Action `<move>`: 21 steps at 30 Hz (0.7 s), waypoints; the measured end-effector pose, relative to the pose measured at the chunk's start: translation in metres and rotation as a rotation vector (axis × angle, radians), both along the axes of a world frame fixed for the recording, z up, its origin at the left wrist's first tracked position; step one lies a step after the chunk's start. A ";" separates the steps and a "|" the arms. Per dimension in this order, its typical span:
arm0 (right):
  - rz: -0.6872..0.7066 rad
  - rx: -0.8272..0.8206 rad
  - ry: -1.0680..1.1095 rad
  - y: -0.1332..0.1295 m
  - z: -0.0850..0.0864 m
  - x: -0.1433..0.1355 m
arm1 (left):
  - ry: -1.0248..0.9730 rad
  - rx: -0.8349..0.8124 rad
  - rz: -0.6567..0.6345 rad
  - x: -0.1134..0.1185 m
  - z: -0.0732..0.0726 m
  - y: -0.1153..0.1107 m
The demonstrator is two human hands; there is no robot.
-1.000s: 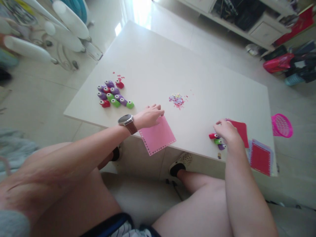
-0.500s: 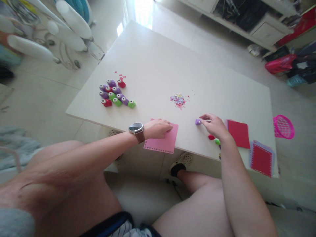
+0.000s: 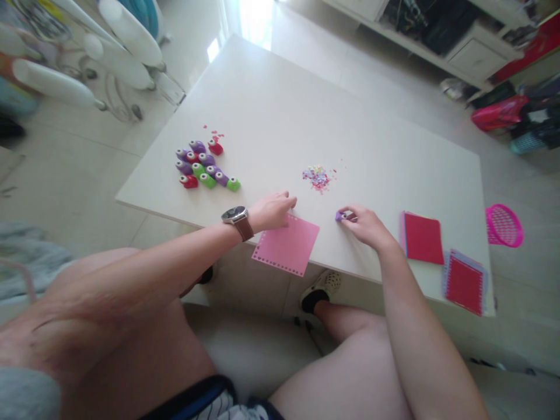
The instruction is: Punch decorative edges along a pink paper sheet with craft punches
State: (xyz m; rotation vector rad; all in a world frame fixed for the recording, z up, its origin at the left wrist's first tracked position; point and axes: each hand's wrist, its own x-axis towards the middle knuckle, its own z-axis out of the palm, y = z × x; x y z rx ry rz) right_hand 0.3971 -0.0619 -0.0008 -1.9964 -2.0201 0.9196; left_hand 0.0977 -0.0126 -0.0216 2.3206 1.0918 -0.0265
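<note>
My left hand (image 3: 273,211), with a watch on its wrist, touches the upper edge of a pink sheet (image 3: 286,245); whether its fingers pinch the paper is hard to tell. Small holes run along edges of the sheet, which overhangs the table's front edge. My right hand (image 3: 361,223) grips a small purple punch (image 3: 339,216) over the table, right of the sheet. Purple, green and red punches (image 3: 207,181) stand grouped at the left. Between and beyond my hands lies a pile of small paper bits (image 3: 318,177).
A stack of sheets with red on top (image 3: 423,238) lies at the right of the white table (image 3: 280,99). Beside it is another stack (image 3: 464,284) with punched edges. A pink basket (image 3: 504,226) stands past the right edge. Red bits (image 3: 217,136) lie near the punches.
The pink sheet has turned slightly, and my left hand has shifted up and left to its upper edge. My right hand has moved left with the purple punch.
</note>
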 end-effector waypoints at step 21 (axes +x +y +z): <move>0.147 0.027 0.017 0.000 -0.004 -0.021 | -0.107 -0.067 -0.145 0.014 -0.016 -0.002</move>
